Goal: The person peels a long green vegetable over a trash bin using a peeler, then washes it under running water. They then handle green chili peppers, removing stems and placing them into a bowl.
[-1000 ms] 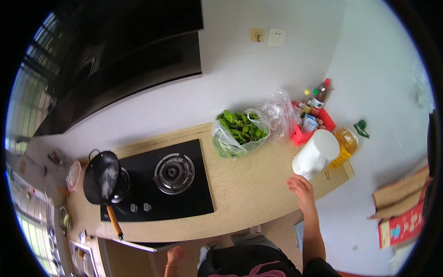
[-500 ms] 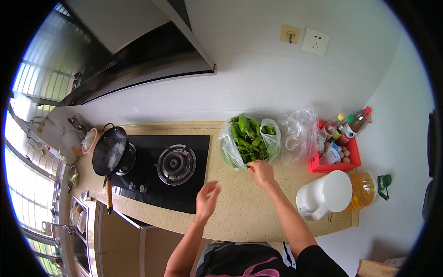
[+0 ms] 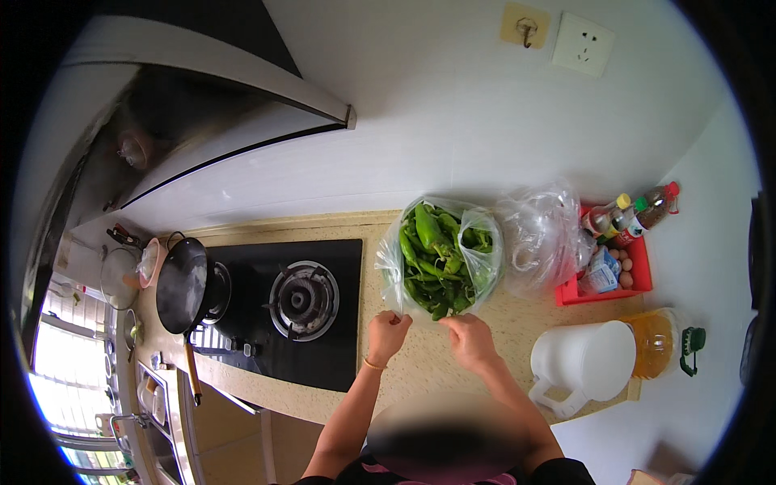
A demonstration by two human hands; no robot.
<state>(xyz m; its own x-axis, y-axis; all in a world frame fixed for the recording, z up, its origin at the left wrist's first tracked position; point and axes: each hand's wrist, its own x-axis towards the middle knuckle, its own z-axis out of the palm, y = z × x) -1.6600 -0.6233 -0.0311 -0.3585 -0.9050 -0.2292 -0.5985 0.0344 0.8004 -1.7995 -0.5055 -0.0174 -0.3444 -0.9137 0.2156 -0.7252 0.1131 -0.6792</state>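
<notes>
A clear plastic bag full of long green peppers lies on the counter in front of me, its mouth spread wide. My left hand pinches the bag's near left edge between thumb and fingers. At the near right edge, close to the tip of a pepper, my right hand is closed on the plastic. Both wrists are above the counter's front part. A crumpled clear plastic bag rests directly right of the peppers.
Left are a black gas hob and a wok with a wooden handle. On the right stand a red basket holding bottles and eggs, a white jug and an oil bottle. A range hood overhangs the left side.
My left hand has moved forward and right from over the counter to the bag's edge. The right hand remains at the near edge. The bag's mouth is wider, and the view has shifted.
</notes>
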